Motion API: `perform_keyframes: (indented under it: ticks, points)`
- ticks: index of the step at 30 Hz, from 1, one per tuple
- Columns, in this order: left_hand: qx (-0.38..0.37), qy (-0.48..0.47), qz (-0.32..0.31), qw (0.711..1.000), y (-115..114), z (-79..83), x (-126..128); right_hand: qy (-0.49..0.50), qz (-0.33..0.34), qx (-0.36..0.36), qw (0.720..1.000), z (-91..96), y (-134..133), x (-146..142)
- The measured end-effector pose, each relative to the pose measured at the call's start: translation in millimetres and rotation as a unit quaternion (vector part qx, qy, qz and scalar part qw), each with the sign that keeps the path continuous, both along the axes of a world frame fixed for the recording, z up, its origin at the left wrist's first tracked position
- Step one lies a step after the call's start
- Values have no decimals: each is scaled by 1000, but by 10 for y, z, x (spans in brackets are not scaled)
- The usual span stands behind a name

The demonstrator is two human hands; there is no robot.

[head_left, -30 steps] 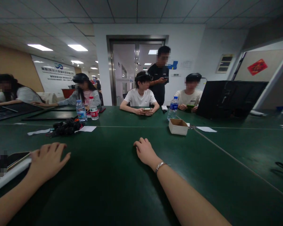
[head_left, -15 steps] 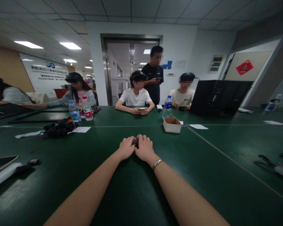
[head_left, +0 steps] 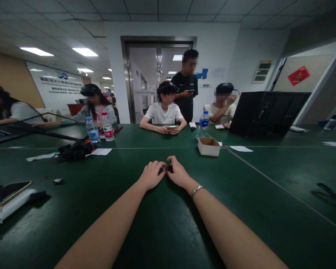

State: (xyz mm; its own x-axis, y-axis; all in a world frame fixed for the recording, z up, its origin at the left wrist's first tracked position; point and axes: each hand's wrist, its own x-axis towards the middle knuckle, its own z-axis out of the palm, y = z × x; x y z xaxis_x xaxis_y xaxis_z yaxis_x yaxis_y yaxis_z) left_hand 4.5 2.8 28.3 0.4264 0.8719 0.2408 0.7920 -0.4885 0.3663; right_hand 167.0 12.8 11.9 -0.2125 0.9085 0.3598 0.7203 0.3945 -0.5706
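A small dark object with a shiny part (head_left: 165,169) sits between my two hands, just above the green tabletop. My left hand (head_left: 151,175) is closed on its left side, with thumb and fingers bent around it. My right hand (head_left: 179,172) pinches its right side, thumb below and index finger arched above. The fingers cover much of the object, and its kind cannot be made out. A silver bracelet (head_left: 196,190) circles my right wrist.
Ahead stands an open white box (head_left: 208,148) beside a blue-capped water bottle (head_left: 203,125). A heap of black gear (head_left: 76,150) and two bottles are at the left. A phone (head_left: 16,188) and a small metallic piece (head_left: 58,181) lie nearer. People sit across the table.
My hands have parted slightly, showing more of the dark object. My right index finger has lifted. Across the table, the person at right has raised a hand to the head. The view has shifted slightly.
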Motion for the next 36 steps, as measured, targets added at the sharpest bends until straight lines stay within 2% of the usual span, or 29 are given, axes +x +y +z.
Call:
perform_keyframes:
  ticks: [3,8,15,20,24,28,36]
  points:
    - [8,-8,2,1000,8,-16,-12,54,-35,-28,998,-33,59,11]
    - [11,-31,-2,999,50,-46,-25,17,-69,-24,997,-25,86,16]
    - [-18,-141,-4,990,89,-86,-31,1,-12,32,999,5,47,42]
    - [-25,-216,8,976,101,-94,-30,35,-30,31,998,13,29,43]
    - [-28,-267,-22,963,100,-89,-4,32,-40,46,998,8,20,32]
    - [-9,-264,-47,963,101,-85,0,23,-31,60,997,1,27,25]
    - [-26,-288,-21,957,160,-132,-28,26,-7,71,997,12,11,19]
